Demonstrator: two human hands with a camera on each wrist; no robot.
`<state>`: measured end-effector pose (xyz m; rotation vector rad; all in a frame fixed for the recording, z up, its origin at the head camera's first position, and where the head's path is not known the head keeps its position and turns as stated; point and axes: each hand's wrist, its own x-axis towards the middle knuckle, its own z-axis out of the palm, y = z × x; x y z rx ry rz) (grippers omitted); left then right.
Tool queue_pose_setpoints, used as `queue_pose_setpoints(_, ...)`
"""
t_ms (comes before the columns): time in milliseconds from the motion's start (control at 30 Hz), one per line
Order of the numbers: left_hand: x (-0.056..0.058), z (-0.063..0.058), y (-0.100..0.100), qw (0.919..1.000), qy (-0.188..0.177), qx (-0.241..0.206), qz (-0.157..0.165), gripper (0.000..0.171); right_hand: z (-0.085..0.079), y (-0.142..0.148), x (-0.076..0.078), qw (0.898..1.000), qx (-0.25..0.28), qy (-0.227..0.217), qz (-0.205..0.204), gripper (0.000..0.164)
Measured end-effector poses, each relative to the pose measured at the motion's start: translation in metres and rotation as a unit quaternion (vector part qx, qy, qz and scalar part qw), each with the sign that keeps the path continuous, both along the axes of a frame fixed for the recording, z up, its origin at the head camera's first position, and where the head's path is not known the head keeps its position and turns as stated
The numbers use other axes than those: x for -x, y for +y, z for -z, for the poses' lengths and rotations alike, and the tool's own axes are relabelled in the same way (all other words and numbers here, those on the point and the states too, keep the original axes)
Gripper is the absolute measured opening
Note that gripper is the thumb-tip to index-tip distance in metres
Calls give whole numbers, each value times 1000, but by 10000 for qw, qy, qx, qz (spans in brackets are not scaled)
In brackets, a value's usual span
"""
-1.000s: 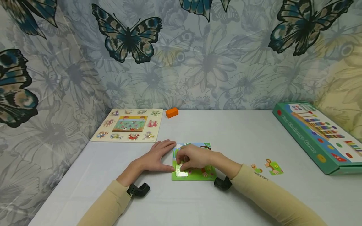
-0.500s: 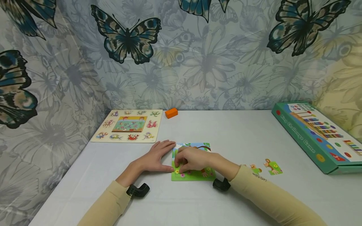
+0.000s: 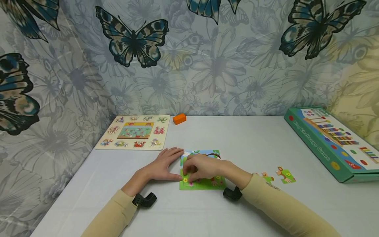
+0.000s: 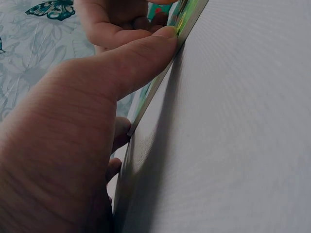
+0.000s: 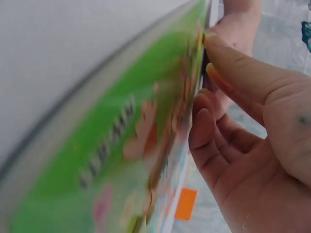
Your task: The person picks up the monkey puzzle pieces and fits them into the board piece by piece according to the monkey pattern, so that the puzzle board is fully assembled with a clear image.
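A green and blue picture puzzle board (image 3: 204,186) lies flat on the table beneath both hands. My left hand (image 3: 165,166) rests at its left side, fingers spread and straight; in the left wrist view the thumb (image 4: 146,58) touches the board's edge. My right hand (image 3: 202,166) is over the board's left half with curled fingers. Its thumb and fingertips hold a green puzzle piece with flowers (image 3: 185,180) against the lower left corner. In the right wrist view the thumb (image 5: 243,68) meets the board's surface; the piece's outline is hard to make out.
Two loose puzzle pieces, a small one (image 3: 267,178) and a larger one (image 3: 286,175), lie right of the board, by the right sleeve. Farther back are a cream picture board (image 3: 161,143), an orange block (image 3: 179,118) and a green game box (image 3: 318,148) at the right.
A pale glare at the board's lower left has gone, and the green flowered piece shows there. The right hand has shifted very slightly left; the left hand stays put.
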<state>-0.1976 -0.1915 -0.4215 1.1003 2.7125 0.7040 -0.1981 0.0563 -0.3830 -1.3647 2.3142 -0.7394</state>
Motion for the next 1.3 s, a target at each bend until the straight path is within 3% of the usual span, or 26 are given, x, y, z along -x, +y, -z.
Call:
queue_pose_setpoints(333, 0, 1, 1, 10000, -17, 18, -53, 95, -13, 30, 9, 9987, 332, -343, 190, 23)
queue_pose_setpoints(700, 0, 1, 2, 9999, -20, 118, -116, 97, -34, 91, 13, 9955, 562, -351, 672, 32)
queue_pose_setpoints(900, -1, 0, 3, 9998, -69, 115, -111, 96, -33, 121, 9, 9923, 420, -384, 1097, 34)
queue_pose_setpoints(1300, -1, 1, 4, 9998, -82, 152, -123, 96, -32, 173, 5, 9876, 270, -294, 1518, 36)
